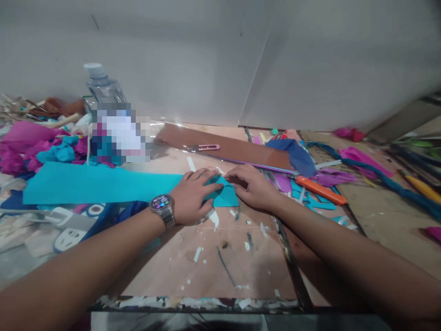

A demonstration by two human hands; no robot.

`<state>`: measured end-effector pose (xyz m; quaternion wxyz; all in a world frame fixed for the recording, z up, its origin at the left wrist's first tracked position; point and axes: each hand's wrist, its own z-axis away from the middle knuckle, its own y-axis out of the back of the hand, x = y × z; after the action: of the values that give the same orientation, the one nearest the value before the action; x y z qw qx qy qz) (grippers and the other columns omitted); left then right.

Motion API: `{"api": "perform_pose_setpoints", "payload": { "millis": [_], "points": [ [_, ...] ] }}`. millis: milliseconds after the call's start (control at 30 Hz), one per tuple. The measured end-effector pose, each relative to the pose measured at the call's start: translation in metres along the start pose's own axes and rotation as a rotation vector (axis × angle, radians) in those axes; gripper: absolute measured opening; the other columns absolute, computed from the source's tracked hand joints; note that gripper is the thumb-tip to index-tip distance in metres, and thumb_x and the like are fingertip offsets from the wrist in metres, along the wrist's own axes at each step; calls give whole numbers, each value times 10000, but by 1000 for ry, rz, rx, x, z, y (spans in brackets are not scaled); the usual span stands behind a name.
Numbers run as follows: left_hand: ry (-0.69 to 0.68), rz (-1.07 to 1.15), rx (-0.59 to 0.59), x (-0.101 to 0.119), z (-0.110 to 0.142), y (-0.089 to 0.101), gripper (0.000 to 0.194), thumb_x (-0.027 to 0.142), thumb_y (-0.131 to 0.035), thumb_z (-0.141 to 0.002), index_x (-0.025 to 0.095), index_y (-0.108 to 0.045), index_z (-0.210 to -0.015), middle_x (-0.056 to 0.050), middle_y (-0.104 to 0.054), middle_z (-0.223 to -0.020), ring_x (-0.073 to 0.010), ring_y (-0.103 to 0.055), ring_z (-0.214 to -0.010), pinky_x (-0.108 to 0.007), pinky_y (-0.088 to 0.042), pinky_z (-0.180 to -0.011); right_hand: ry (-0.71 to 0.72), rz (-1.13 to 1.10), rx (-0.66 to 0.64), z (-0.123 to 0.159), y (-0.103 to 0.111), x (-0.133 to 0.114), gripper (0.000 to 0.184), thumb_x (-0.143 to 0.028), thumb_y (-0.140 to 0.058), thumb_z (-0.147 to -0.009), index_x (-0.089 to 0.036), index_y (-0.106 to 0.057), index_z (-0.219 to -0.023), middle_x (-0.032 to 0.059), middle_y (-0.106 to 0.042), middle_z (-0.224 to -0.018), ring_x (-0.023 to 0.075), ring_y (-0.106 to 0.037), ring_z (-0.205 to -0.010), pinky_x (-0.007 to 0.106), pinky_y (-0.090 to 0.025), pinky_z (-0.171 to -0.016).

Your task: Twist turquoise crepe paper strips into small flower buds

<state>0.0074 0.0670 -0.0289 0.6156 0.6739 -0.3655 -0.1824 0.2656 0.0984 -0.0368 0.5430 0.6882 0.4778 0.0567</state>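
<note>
A long turquoise strip of paper or thin cloth [113, 184] lies across the work board, its right end under my hands. My left hand [193, 195] rests flat on the strip with its fingers spread; a watch [161, 204] is on that wrist. At the strip's right end, my right hand [253, 186] has thumb and fingertips brought together against the upper edge. What is between them is too small to make out. Just beyond my hands lies a brown strip [237, 149] in clear wrapping, with pink-edged thread snips [208, 147] on top.
An orange cutter [322, 190] lies to the right, among turquoise and purple scraps. A clear bottle [105, 87] stands at the back left, near crumpled magenta and turquoise pieces [27, 142]. A power strip [74, 230] sits at left. Behind is a pale wall [193, 59].
</note>
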Motion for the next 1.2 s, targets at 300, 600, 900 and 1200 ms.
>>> {"api": "perform_pose_setpoints", "payload": {
  "millis": [300,600,900,1200],
  "points": [
    [-10,-6,2,1,-1,0,497,307,-521,-950,265,-584,-1442,-92,-417,-1659,-361,-368,-1506,-590,-375,-1132,72,34,-45,0,-3,6,306,-146,-521,-1013,-248,-771,-1157,99,-709,-1097,253,-621,-1013,450,-492,-914],
    [-4,7,-11,1,-1,1,503,313,-519,-952,272,-575,-1451,-89,-421,-1656,-364,-374,-1500,-586,-363,-1142,69,30,-64,-1,-4,10,271,-173,-523,-1030,-238,-772,-1116,89,-730,-1069,248,-630,-1013,443,-478,-918],
    [-3,-2,-9,1,0,0,511,309,-518,-955,253,-574,-1460,-114,-436,-1643,-360,-381,-1502,-589,-368,-1141,27,-22,-51,0,-2,4,237,-185,-530,-1021,-240,-739,-1119,73,-771,-1096,258,-642,-1058,454,-484,-967],
    [0,10,1,0,0,-1,499,298,-543,-950,237,-593,-1443,-149,-436,-1636,-372,-358,-1524,-599,-363,-1153,-17,-43,-46,2,-1,-1,304,-256,-694,-927,-237,-687,-1230,95,-736,-1159,268,-652,-1048,433,-529,-933]
  ]
}}
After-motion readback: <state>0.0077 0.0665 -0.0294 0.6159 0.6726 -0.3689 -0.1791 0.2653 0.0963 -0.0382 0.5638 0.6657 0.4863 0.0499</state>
